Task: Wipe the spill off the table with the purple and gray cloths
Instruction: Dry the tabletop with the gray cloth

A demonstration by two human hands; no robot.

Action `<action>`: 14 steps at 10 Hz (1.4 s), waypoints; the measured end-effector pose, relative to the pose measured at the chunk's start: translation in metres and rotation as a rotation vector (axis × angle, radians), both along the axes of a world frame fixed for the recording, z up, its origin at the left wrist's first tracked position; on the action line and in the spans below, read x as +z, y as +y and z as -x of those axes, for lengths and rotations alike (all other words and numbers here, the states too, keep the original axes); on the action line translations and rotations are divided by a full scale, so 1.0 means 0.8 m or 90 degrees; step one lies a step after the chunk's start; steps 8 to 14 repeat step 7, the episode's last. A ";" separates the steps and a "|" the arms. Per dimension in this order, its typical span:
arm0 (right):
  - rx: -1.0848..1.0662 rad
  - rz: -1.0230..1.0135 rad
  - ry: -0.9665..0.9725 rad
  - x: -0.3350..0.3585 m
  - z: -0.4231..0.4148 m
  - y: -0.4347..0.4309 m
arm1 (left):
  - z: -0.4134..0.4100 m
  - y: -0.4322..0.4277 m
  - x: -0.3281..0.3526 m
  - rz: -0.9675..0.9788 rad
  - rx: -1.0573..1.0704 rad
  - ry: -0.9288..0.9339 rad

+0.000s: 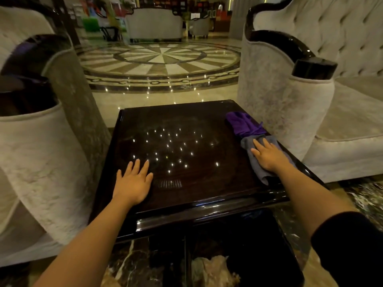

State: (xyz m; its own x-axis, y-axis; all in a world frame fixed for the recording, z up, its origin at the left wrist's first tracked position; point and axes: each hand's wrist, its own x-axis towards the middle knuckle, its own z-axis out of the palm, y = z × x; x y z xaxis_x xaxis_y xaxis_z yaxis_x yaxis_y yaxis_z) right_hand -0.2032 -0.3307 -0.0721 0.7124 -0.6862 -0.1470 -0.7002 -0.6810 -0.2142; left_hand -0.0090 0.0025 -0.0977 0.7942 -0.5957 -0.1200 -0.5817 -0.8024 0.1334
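Observation:
A dark glossy square table [207,183] stands in front of me, its top dotted with reflected ceiling lights. At its right edge lies a gray cloth [258,165], and my right hand [269,155] rests flat on top of it with fingers spread. Just beyond the gray cloth, a bunched purple cloth [242,124] sits near the far right corner, touching the gray one. My left hand [133,182] lies palm down on the bare tabletop at the near left, holding nothing. I cannot make out a spill among the reflections.
Pale upholstered armchairs flank the table closely, one on the left [41,162] and one on the right [290,112]. A dark shelf [259,235] sits under the table. Beyond the table stretches polished patterned marble floor [161,63] with another sofa [154,25] far back.

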 end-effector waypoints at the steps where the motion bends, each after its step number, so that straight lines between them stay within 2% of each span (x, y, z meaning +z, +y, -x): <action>1: -0.040 0.003 -0.004 0.004 0.001 0.013 | 0.001 -0.001 0.003 0.006 -0.001 0.006; 2: -0.054 0.053 -0.079 0.006 0.000 0.049 | 0.001 0.002 0.004 0.010 -0.008 0.012; 4: -0.003 0.039 -0.097 0.006 -0.009 0.123 | 0.002 -0.001 0.014 -0.013 -0.024 0.010; 5: 0.009 0.033 -0.090 0.016 -0.013 0.153 | -0.007 -0.003 0.027 -0.047 -0.037 0.060; 6: 0.030 0.024 -0.088 0.051 -0.026 0.182 | -0.016 -0.002 0.055 -0.093 -0.051 0.134; 7: 0.066 0.043 -0.099 0.113 -0.036 0.206 | -0.006 0.003 0.105 -0.055 -0.075 0.086; 14: 0.066 0.043 -0.099 0.113 -0.036 0.206 | -0.006 0.003 0.105 -0.055 -0.075 0.086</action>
